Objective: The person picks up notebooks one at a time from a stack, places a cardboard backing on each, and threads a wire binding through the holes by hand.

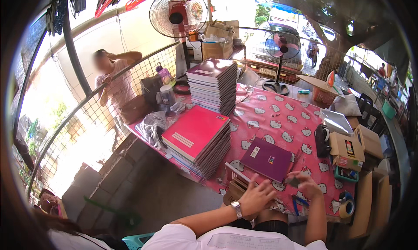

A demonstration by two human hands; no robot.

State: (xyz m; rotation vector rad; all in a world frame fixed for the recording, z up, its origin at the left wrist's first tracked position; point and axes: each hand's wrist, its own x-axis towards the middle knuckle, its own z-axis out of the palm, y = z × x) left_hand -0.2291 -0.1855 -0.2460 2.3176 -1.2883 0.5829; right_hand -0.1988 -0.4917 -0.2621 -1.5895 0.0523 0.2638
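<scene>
Left hand [260,195]: fingers are spreading loosely; grip, cannot tell.
Right hand [305,187]: fingers are curling around a small dark piece [293,181].
Purple notebook [266,159]: lying on the surface [261,131], just beyond.
Progress: red-topped stack [196,130] and taller stack [213,86] are standing, seemingly done; purple one apparently remaining.

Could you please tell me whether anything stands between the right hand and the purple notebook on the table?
Nothing visible blocks the way: the right hand is close beside the near corner of the purple notebook. A small dark object, too blurred to identify, shows at the hand's notebook-facing side.
</scene>
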